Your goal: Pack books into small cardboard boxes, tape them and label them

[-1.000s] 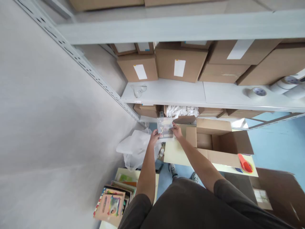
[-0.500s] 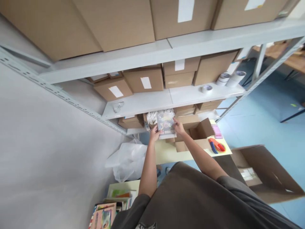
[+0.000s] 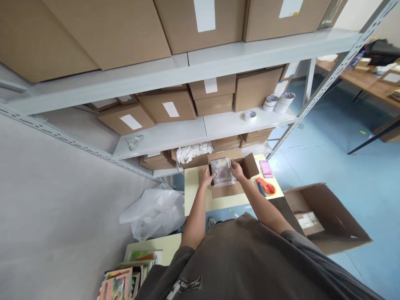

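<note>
A book [image 3: 221, 171] with a dark printed cover and what looks like clear wrapping is held flat between both hands. My left hand [image 3: 206, 177] grips its left edge, and my right hand [image 3: 236, 170] has the right edge. Beneath and around the book lies an open cardboard box [image 3: 250, 166] with its flaps spread, on a pale yellow table [image 3: 192, 196]. The book covers much of the box's opening; whether it touches the box I cannot tell. To the right of the box are an orange and blue tool [image 3: 265, 186], perhaps a tape dispenser, and a blurred pink item [image 3: 266, 169].
Ahead stands a grey shelf rack [image 3: 175, 73] with closed cartons and several tape rolls [image 3: 250, 116]. White crumpled paper [image 3: 193, 152] fills a low carton. At left is a plastic bag [image 3: 156, 212]; stacked books [image 3: 117, 283] sit below. A large open carton [image 3: 331, 221] is at right.
The book has moved from in front of the crumpled paper to over the open box, still in both hands. The view has shifted to the right.
</note>
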### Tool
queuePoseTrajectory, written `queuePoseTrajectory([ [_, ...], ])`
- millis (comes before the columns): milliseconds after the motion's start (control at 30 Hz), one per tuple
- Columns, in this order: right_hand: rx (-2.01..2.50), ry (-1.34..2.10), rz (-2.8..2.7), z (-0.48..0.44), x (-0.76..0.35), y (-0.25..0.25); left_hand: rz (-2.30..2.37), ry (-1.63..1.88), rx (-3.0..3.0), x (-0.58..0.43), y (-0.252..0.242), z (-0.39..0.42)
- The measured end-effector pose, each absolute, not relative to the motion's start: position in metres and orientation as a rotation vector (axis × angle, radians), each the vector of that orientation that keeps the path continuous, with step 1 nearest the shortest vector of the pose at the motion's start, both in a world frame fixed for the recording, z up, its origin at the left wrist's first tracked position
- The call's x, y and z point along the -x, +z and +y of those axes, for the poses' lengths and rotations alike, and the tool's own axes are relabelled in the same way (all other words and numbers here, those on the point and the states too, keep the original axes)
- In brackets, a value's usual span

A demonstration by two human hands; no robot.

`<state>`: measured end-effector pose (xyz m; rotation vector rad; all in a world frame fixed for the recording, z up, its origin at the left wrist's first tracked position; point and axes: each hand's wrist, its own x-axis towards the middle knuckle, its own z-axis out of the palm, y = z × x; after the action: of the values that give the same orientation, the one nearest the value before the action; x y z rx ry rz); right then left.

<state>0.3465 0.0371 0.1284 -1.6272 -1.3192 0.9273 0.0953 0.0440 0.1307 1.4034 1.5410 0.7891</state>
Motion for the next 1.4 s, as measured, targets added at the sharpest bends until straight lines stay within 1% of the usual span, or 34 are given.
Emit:
queuePoseTrajectory([
  [167,1.748,0.891,-1.283,0.033,-0.356,0.125,1.706,0.769,-1.316,-0.082,0.134,0.043],
  [367,1.661,0.847,-1.37,0.033,-0.361,0.14,1.842,0.779,-1.363,-0.066,0.133,0.03],
  [500,1.642,0.787,-1.43,0.031,-0.368,0.149,1.986,0.637,-1.229,-0.058,0.128,0.019],
  [600,1.647,0.723,-1.472,0.024,-0.377,0.151,1.984,0.542,-1.16,-0.056,0.126,0.011],
  [667,1.651,0.69,-1.503,0.019,-0.383,0.152,1.937,0.601,-1.184,-0.056,0.127,0.007],
  [800,1.655,0.635,-1.553,0.008,-0.391,0.155,1.785,0.84,-1.276,-0.065,0.132,0.003],
  [867,1.643,0.603,-1.571,0.004,-0.394,0.157,1.672,0.864,-1.35,-0.074,0.135,0.001],
  [967,1.629,0.557,-1.577,-0.001,-0.402,0.156,1.496,0.672,-1.56,-0.088,0.137,-0.002],
  [1133,1.721,0.518,-1.473,-0.01,-0.439,0.144,1.368,-0.006,-1.929,-0.093,0.133,-0.007],
  [1200,1.82,0.532,-1.327,-0.018,-0.459,0.137,1.344,-0.191,-2.027,-0.09,0.129,-0.009],
  [1300,1.922,0.661,-1.135,-0.034,-0.477,0.125,1.339,-0.328,-2.13,-0.089,0.122,-0.014],
  [1400,1.845,0.891,-1.215,-0.045,-0.473,0.119,1.352,-0.319,-2.169,-0.089,0.118,-0.019],
])
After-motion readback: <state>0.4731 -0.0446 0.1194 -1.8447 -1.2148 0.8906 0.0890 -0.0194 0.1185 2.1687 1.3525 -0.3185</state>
